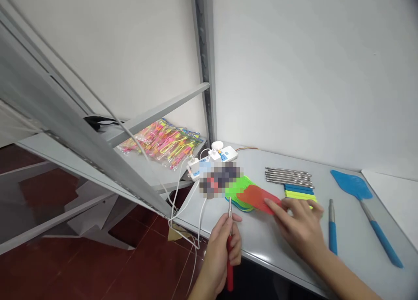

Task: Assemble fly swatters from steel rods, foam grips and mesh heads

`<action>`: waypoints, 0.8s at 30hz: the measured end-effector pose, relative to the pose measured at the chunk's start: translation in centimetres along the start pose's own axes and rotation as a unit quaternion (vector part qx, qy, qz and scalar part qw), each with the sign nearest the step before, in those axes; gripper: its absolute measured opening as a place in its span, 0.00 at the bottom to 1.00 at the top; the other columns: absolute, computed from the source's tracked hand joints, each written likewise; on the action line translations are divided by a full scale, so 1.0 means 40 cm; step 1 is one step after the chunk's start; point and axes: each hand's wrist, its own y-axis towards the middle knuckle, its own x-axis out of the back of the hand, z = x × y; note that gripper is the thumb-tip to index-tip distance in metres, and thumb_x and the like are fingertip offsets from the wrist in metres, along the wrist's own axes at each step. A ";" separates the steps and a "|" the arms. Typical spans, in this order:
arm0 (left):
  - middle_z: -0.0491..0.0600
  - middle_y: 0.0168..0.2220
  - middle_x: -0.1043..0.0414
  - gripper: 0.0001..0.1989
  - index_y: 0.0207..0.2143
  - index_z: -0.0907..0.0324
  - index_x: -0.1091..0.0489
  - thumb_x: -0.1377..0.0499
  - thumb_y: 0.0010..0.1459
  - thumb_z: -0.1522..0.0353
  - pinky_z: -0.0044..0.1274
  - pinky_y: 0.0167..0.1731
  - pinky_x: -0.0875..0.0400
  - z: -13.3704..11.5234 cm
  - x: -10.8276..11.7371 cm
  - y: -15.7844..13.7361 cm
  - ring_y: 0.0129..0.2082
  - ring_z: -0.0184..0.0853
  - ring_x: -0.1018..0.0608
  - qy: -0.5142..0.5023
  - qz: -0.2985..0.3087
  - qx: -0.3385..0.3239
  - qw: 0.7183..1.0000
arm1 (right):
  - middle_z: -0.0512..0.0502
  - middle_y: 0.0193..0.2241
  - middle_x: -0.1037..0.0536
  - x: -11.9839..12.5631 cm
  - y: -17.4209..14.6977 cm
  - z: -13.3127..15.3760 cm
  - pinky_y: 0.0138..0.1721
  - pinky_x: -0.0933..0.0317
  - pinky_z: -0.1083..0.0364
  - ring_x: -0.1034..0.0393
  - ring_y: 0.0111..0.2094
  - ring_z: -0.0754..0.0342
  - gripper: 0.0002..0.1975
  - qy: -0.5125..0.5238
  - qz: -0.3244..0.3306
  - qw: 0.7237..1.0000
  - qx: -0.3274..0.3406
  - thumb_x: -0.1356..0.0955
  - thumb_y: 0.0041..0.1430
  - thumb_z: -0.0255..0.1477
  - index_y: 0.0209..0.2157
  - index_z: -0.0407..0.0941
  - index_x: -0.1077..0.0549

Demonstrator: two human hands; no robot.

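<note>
**Red swatter bits, one in each hand**

So I'm standing here watching, and the left hand (225, 243) has its fingers curled snugly round a red handle (230, 274), metal tip poking up toward 12 o'clock. The right hand (302, 224) has its fingers pinched on the near end of a red mesh head (256, 197), which is over the desk (264, 243), overlapping a few green mesh heads (237, 187). The two red pieces aren't touching.

Going round the clock from that red head: the power strip (230, 153) with white plugs is at 10, and bags of bright stuff (163, 141) lie on the shelf farther out that way. A row of metal rods (289, 176) sits at 2, with blue and yellow handles (298, 191) just below, partly behind the right hand. A whole blue swatter (354, 186) lies out at 3, and a blue-handled rod (332, 237) at 4.
</note>
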 end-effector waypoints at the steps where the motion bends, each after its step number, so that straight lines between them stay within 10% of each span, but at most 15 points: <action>1: 0.37 0.21 0.51 0.14 0.41 0.57 0.34 0.47 0.64 0.56 0.16 0.14 0.60 0.001 -0.014 0.001 0.14 0.20 0.53 0.006 0.012 0.009 1.000 | 0.49 0.27 0.27 0.024 -0.006 -0.011 0.43 0.47 0.47 0.33 0.29 0.54 0.13 0.027 -0.027 0.997 -0.063 0.36 0.63 0.24 0.45 0.51 0.24; 3: 0.37 0.21 0.51 0.14 0.41 0.57 0.34 0.48 0.65 0.56 0.16 0.14 0.60 0.008 -0.050 0.004 0.14 0.20 0.54 0.026 0.036 0.025 0.999 | 0.51 0.23 0.30 0.071 -0.024 -0.029 0.35 0.44 0.51 0.35 0.26 0.54 0.07 0.114 -0.069 0.959 -0.250 0.34 0.62 0.30 0.41 0.48 0.24; 6: 0.37 0.21 0.49 0.14 0.42 0.57 0.33 0.49 0.65 0.57 0.17 0.14 0.59 0.036 -0.121 0.011 0.14 0.20 0.52 0.077 0.104 0.055 0.990 | 0.51 0.21 0.31 0.131 -0.064 -0.048 0.25 0.44 0.54 0.36 0.22 0.54 0.08 0.305 -0.124 0.805 -0.492 0.31 0.59 0.36 0.35 0.46 0.28; 10: 0.38 0.21 0.47 0.15 0.44 0.57 0.32 0.49 0.66 0.57 0.17 0.14 0.56 0.087 -0.237 0.027 0.14 0.21 0.51 0.159 0.202 0.084 0.963 | 0.51 0.21 0.29 0.181 -0.111 -0.094 0.24 0.39 0.54 0.35 0.20 0.55 0.10 0.549 -0.159 0.652 -0.499 0.32 0.60 0.35 0.29 0.45 0.33; 18: 0.39 0.21 0.45 0.20 0.49 0.57 0.32 0.49 0.64 0.53 0.16 0.14 0.53 0.185 -0.470 0.065 0.17 0.24 0.49 0.245 0.231 0.073 0.939 | 0.47 0.25 0.25 0.273 -0.154 -0.287 0.31 0.36 0.53 0.30 0.25 0.54 0.10 0.586 -0.108 0.685 -0.419 0.34 0.63 0.34 0.30 0.43 0.29; 24: 0.40 0.21 0.45 0.20 0.51 0.57 0.32 0.50 0.65 0.54 0.16 0.15 0.53 0.239 -0.544 0.083 0.18 0.26 0.48 0.253 0.219 0.064 0.940 | 0.49 0.25 0.26 0.303 -0.172 -0.366 0.32 0.37 0.54 0.32 0.24 0.56 0.10 0.581 -0.113 0.694 -0.410 0.36 0.65 0.34 0.32 0.44 0.31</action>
